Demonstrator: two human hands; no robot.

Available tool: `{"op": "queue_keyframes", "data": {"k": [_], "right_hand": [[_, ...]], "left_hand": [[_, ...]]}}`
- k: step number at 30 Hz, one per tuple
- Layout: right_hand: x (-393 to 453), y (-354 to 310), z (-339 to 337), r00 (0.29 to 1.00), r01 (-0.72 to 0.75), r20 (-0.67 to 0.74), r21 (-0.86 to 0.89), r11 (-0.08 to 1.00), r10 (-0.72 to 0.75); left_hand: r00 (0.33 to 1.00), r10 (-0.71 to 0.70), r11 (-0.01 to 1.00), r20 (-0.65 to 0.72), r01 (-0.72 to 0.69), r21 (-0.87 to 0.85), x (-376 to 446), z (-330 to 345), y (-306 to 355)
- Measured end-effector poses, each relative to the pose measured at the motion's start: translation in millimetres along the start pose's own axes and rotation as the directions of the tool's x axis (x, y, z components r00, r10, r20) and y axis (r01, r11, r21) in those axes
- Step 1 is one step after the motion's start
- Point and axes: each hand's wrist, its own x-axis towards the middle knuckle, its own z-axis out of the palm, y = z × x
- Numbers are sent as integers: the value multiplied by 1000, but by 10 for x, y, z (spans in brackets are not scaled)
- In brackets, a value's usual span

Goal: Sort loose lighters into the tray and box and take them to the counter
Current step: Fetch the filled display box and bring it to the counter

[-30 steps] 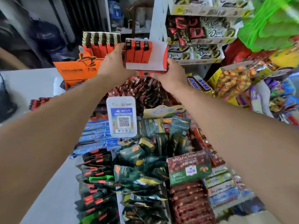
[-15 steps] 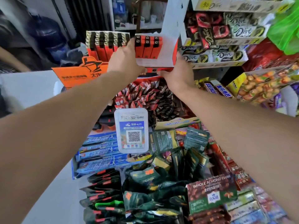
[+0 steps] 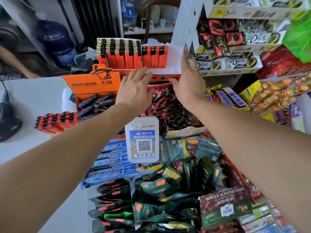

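Hands both spread open, holding nothing. Left hand (image 3: 134, 91) reaching fingertips onto the front lip of the lighter tray (image 3: 161, 77); right hand (image 3: 188, 83) flanking its right end, slightly nearer. Tray standing just beyond both hands, running long axis left to right, carrying three upright orange lighters (image 3: 154, 56). Left of tray: fuller lighter box (image 3: 118, 53), then orange display box (image 3: 94, 83) reading "大佬". Right of tray: "Dove" bars (image 3: 235, 62), "SNICKERS" (image 3: 225, 97). Nearer than tray: QR payment sign (image 3: 143, 140), "WHOLE ALMOND DARK" chocolate (image 3: 224, 207). Loose red lighters (image 3: 55, 121) lying far left on counter (image 3: 30, 98).
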Motion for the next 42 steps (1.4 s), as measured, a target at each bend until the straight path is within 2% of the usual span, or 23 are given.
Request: {"op": "queue_keyframes", "data": {"k": [4, 7, 11, 14, 20, 27, 31, 34, 38, 42], "right_hand": [[-22, 27, 20, 976, 182, -87, -161, 970, -198], [17, 23, 9, 971, 230, -12, -220, 948, -239], [79, -25, -108, 963, 263, -8, -207, 942, -270], [156, -59, -102, 969, 248, 48, -173, 953, -244], [332, -66, -11, 987, 115, 118, -69, 991, -106], [304, -48, 14, 977, 107, 183, 8, 994, -107], [291, -79, -26, 990, -49, 135, 128, 991, 32], [284, -8, 41, 991, 15, 133, 58, 998, -23], [327, -86, -15, 974, -19, 226, 74, 997, 2], [353, -163, 38, 980, -30, 199, 114, 993, 7]], "left_hand": [[991, 59, 987, 118, -75, 141, -42, 8, -50], [982, 79, 973, 173, -113, 200, -30, -16, -71], [973, 112, 967, 204, -154, 203, 13, -15, -56], [970, 111, 965, 217, -157, 209, 62, -28, -52], [973, 89, 960, 213, -141, 243, 158, 16, -17], [976, 68, 967, 208, -116, 229, 160, 77, -42], [973, 61, 964, 225, -115, 238, 170, 97, -47], [976, 53, 961, 213, -107, 255, 151, 105, -31], [971, 31, 950, 238, -103, 296, 164, 99, -69], [972, 3, 971, 236, -60, 232, 200, 85, -48]]}}
